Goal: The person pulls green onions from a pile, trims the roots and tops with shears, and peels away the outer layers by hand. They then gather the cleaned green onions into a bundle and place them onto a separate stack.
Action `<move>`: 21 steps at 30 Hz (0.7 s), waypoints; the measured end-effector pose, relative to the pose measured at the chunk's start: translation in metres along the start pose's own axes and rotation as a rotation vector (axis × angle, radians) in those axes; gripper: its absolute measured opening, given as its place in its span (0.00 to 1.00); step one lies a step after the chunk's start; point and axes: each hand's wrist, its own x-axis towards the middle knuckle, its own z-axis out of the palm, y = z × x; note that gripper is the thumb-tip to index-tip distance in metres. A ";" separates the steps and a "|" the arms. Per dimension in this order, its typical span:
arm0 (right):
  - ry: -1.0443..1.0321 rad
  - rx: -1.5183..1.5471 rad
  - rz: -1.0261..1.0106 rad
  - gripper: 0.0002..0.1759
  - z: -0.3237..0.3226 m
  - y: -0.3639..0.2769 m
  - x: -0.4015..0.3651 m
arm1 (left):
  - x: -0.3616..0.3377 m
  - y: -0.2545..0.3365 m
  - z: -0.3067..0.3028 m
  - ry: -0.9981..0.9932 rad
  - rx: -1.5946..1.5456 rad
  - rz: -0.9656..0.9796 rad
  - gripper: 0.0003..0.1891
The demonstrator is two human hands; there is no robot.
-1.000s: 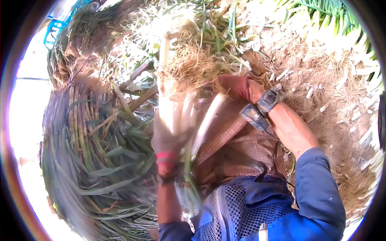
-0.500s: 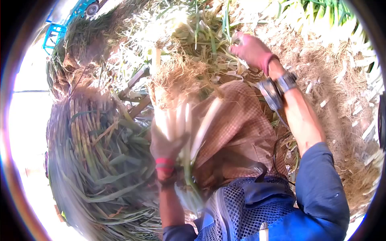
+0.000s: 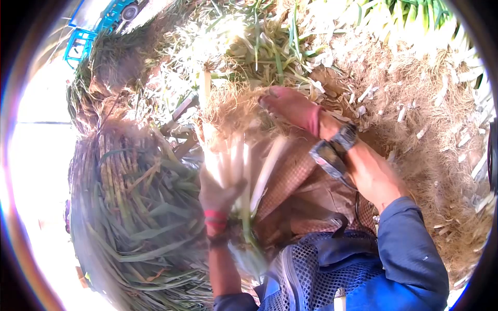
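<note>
Gripping a bunch of leeks (image 3: 267, 168), the left hand (image 3: 218, 189) is closed; glare blurs them. The right hand (image 3: 293, 106) rests on their roots (image 3: 233, 103), grip unclear.

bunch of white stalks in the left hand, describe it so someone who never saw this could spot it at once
Start at the checked brown cloth in the middle of the view. At its left edge the gloved left hand grips the bunch of white stalks, upright, with tan roots on top. Unlike the green heap further left, these are bright white.
</note>
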 end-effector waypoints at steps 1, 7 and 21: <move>-0.022 -0.091 -0.064 0.21 0.015 0.025 0.019 | 0.000 0.000 0.000 -0.002 -0.006 0.004 0.55; 0.027 -0.492 -0.625 0.09 0.027 0.023 0.023 | -0.003 0.001 -0.002 -0.007 -0.031 0.020 0.52; 0.280 -0.530 -0.114 0.18 -0.036 -0.017 0.037 | -0.008 0.008 -0.001 0.015 0.007 0.073 0.48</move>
